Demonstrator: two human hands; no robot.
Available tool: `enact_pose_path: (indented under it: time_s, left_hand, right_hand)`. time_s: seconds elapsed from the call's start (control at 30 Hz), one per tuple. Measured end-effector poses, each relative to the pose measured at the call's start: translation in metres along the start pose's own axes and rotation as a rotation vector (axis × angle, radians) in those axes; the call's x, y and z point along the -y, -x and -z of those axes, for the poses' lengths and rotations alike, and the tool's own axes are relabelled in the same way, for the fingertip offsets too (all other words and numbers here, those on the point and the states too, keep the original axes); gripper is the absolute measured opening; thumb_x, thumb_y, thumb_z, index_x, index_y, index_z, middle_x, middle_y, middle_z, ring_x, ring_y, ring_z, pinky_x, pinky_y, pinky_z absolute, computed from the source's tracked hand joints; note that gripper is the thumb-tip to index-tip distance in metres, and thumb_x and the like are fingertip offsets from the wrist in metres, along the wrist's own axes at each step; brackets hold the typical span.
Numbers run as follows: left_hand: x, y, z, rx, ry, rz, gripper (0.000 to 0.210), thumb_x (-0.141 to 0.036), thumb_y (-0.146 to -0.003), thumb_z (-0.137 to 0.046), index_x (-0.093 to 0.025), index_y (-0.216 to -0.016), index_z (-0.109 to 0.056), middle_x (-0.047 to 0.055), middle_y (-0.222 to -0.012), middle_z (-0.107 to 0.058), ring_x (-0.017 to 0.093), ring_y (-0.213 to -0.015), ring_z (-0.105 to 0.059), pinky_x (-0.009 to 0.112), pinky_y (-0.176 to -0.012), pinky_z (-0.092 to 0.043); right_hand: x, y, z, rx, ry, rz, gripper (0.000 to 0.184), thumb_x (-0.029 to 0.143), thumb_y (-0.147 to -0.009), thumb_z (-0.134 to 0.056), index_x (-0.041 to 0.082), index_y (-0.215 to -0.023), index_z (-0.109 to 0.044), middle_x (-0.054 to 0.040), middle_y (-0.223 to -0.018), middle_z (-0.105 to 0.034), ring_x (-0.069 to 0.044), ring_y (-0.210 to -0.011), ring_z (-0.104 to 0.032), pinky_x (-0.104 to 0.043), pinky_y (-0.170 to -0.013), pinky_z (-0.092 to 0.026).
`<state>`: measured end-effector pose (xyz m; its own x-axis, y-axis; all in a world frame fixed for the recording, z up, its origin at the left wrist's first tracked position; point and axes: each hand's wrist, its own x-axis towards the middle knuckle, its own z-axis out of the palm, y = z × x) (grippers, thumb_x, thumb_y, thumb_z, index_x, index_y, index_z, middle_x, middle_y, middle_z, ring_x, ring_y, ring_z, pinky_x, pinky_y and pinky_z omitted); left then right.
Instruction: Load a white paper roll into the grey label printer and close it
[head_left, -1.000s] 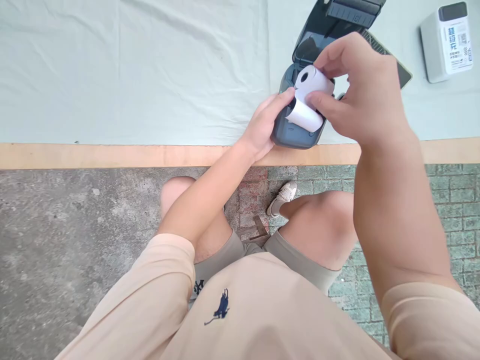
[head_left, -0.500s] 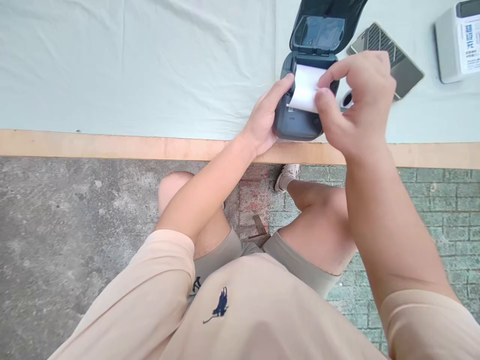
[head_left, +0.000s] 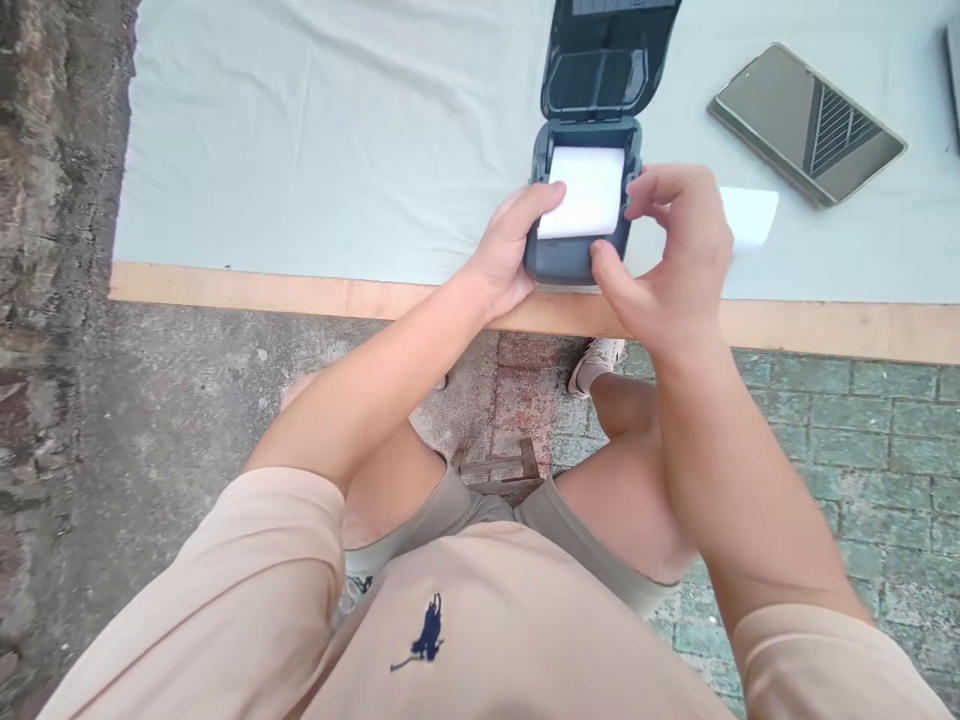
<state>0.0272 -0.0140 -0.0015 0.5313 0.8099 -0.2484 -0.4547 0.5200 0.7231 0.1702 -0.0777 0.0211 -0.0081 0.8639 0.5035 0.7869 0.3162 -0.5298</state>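
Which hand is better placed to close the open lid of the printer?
Probably the right hand: its fingers hover free beside the printer, below the lid. The left hand grips the body.

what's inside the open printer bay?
A white paper roll sits in the printer bay, its loose end lying forward over the front edge. The lid stands open behind. The roll's core and the bay floor are hidden by paper.

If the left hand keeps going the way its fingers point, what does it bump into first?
Most likely the white paper roll. The left hand grips the side of the small dark printer, fingertips pointing right, already at the paper's edge. Depth is hard to judge, so they may already touch.
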Motion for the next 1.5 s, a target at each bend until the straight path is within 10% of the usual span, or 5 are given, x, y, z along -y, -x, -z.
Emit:
enact_pose_path:
  time_s: [0.2, 0.5, 0.8, 1.03, 1.5]
  left_hand:
    - [0.003, 0.006, -0.007, -0.062, 0.021, -0.067, 0.017, -0.025, -0.093, -0.043, -0.015, -0.101, -0.055, -0.001, -0.091, -0.062, 0.022, -0.122, -0.058, 0.034, -0.098, -0.049]
    - [0.004, 0.007, -0.002, 0.03, -0.074, -0.16, 0.017, -0.021, -0.087, -0.054, -0.02, -0.103, -0.05, -0.003, -0.091, -0.06, 0.023, -0.122, -0.058, 0.04, -0.104, -0.047]
    - [0.008, 0.004, 0.01, 0.124, -0.077, -0.118, 0.045, -0.034, -0.066, -0.078, -0.023, -0.101, -0.052, -0.001, -0.094, -0.062, 0.03, -0.12, -0.057, 0.045, -0.098, -0.051]
    - [0.002, 0.005, 0.012, 0.186, 0.002, -0.032, 0.047, -0.037, -0.067, -0.078, -0.025, -0.104, -0.052, 0.0, -0.101, -0.065, 0.029, -0.121, -0.057, 0.042, -0.097, -0.052]
    - [-0.006, 0.011, 0.004, 0.197, 0.085, -0.004, 0.016, -0.035, -0.088, -0.054, -0.023, -0.097, -0.059, 0.002, -0.102, -0.07, 0.026, -0.12, -0.059, 0.036, -0.092, -0.057]
  right_hand:
    - [0.018, 0.001, -0.001, 0.004, -0.078, -0.141, 0.024, 0.03, -0.082, -0.057, 0.022, -0.102, -0.047, -0.005, -0.105, -0.058, -0.014, -0.09, -0.059, -0.034, -0.085, -0.049]
    - [0.035, 0.006, -0.004, -0.011, -0.006, -0.537, 0.029, 0.032, -0.074, -0.066, 0.022, -0.085, -0.04, 0.0071, -0.056, -0.039, -0.005, -0.047, -0.036, -0.024, -0.052, -0.029]
    - [0.006, -0.01, 0.01, -0.306, -0.157, -0.289, 0.025, 0.048, -0.087, -0.048, 0.024, -0.091, -0.043, -0.0031, -0.092, -0.047, -0.009, -0.078, -0.053, -0.024, -0.059, -0.043]
    - [0.007, -0.048, 0.012, 0.073, -0.378, -0.408, 0.028, 0.027, -0.088, -0.048, 0.03, -0.116, -0.046, 0.0003, -0.134, -0.045, -0.012, -0.124, -0.048, -0.027, -0.096, -0.05]
    - [0.0, -0.025, -0.002, 0.249, -0.528, -0.485, 0.066, 0.058, -0.07, -0.068, 0.033, -0.123, -0.037, 0.0002, -0.106, -0.056, -0.012, -0.093, -0.059, -0.027, -0.075, -0.055]
